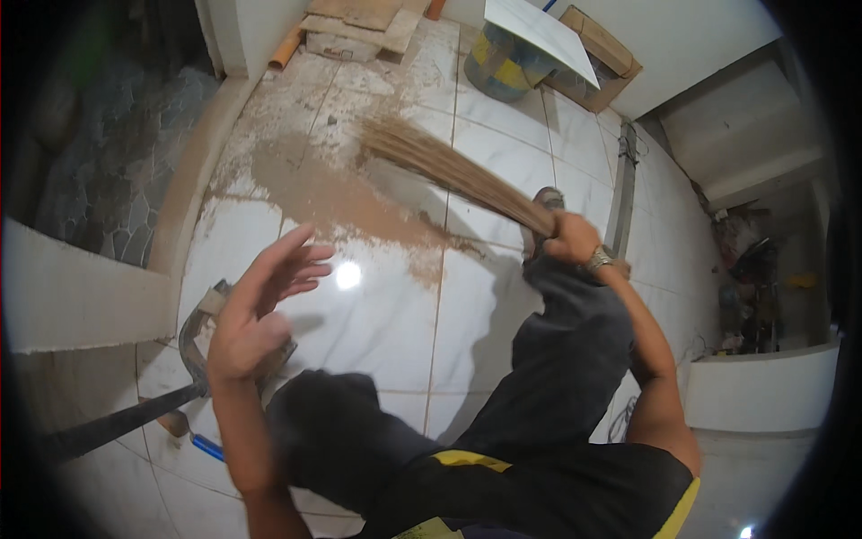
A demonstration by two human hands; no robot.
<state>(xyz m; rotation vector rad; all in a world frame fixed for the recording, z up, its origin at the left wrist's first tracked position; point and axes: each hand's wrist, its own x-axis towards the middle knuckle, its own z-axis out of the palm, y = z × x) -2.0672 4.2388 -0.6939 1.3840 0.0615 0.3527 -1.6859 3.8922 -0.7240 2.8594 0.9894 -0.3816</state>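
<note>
My right hand (572,238) is wrapped round the narrow end of a stick broom (458,171), a bundle of thin brown bristles. The bristles point to the far left, and their tips blur over the dirty tiles. Under and beside them spreads brown dust (350,202) on the white tiled floor (359,332). My left hand (260,310) is raised over the floor, holding nothing, with its fingers stretched out and apart. Below it, partly hidden by my forearm, is a dark metal tool with a long handle (126,418).
A bucket with yellow patches (507,67) stands at the back beneath a white tile (543,36), beside a cardboard box (611,54). Boxes (350,36) and an orange pipe (285,47) lie at the far left. A long straight bar (621,189) lies at the right. A low wall (81,287) edges the left.
</note>
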